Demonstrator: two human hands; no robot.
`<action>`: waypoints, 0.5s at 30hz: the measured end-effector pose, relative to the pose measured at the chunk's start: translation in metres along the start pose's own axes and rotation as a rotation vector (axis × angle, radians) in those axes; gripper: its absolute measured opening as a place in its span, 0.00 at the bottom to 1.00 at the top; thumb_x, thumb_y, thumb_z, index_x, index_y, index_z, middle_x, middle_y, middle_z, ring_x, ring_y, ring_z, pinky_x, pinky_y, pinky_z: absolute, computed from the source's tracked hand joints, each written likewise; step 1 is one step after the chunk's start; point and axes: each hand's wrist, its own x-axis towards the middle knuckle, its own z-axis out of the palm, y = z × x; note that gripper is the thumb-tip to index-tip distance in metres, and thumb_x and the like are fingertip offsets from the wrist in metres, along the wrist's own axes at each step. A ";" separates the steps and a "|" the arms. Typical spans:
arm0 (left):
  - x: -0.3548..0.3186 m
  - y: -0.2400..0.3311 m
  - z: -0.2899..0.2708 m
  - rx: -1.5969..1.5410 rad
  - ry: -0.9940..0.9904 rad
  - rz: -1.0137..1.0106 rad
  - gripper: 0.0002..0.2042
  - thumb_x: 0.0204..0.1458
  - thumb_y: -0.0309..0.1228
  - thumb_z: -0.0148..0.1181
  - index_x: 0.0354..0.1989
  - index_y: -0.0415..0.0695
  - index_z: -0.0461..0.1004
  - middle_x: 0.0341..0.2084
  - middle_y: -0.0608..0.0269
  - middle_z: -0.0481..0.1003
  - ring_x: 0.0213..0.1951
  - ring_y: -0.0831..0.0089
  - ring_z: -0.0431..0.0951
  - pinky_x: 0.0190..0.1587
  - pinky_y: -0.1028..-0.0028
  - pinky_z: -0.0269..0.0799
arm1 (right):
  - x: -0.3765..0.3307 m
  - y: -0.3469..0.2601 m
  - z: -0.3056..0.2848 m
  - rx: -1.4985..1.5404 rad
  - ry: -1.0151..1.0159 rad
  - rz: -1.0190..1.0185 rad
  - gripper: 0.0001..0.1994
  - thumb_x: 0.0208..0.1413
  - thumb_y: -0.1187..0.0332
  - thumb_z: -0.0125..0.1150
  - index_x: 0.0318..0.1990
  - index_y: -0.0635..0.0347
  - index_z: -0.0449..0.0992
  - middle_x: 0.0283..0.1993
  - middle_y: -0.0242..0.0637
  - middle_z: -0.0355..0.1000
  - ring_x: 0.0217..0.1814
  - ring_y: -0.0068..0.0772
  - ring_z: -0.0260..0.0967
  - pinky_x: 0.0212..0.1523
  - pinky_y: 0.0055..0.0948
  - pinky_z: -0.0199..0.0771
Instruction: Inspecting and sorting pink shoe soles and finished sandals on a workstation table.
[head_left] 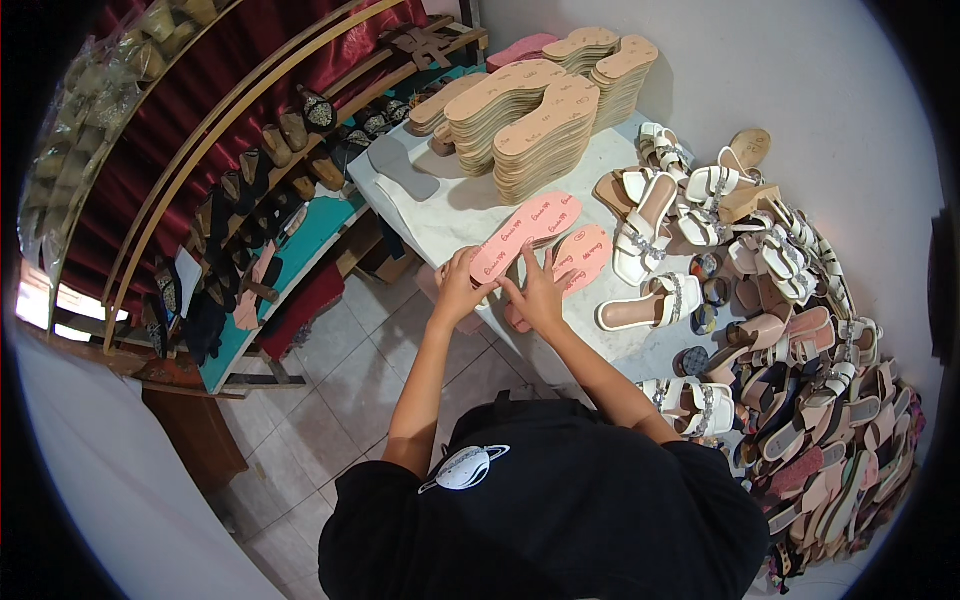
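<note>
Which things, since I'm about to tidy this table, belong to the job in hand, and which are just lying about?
Seemingly in the job:
- left pink sole, held by the left hand
- right pink sole, at the right hand

Seemingly lying about:
- stacked tan soles
- grey flat piece
- white sandals
</note>
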 end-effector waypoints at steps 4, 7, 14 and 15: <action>0.001 0.000 0.000 0.000 0.004 -0.025 0.36 0.32 0.43 0.70 0.53 0.43 0.63 0.51 0.60 0.66 0.54 0.63 0.64 0.54 0.59 0.51 | -0.004 0.010 -0.003 -0.067 -0.018 -0.050 0.34 0.52 0.54 0.54 0.63 0.60 0.52 0.66 0.42 0.51 0.69 0.59 0.40 0.54 0.77 0.20; 0.001 0.003 -0.001 -0.002 -0.005 -0.036 0.36 0.32 0.43 0.70 0.52 0.43 0.64 0.50 0.59 0.66 0.54 0.63 0.65 0.54 0.60 0.52 | -0.006 0.017 -0.005 -0.068 -0.009 -0.058 0.32 0.52 0.56 0.53 0.62 0.59 0.53 0.66 0.41 0.51 0.69 0.58 0.40 0.54 0.77 0.19; -0.003 -0.008 0.001 -0.089 -0.001 -0.057 0.39 0.33 0.44 0.70 0.55 0.42 0.60 0.50 0.57 0.66 0.53 0.61 0.66 0.53 0.56 0.52 | -0.008 0.016 -0.002 -0.084 -0.032 -0.097 0.29 0.54 0.57 0.50 0.62 0.59 0.54 0.66 0.40 0.51 0.69 0.59 0.39 0.55 0.77 0.18; -0.003 -0.005 0.000 -0.090 -0.003 -0.055 0.39 0.33 0.44 0.70 0.55 0.42 0.60 0.50 0.57 0.66 0.53 0.61 0.66 0.53 0.56 0.52 | -0.008 0.018 -0.001 -0.085 -0.030 -0.095 0.29 0.54 0.57 0.50 0.62 0.59 0.54 0.66 0.40 0.51 0.69 0.59 0.39 0.55 0.77 0.18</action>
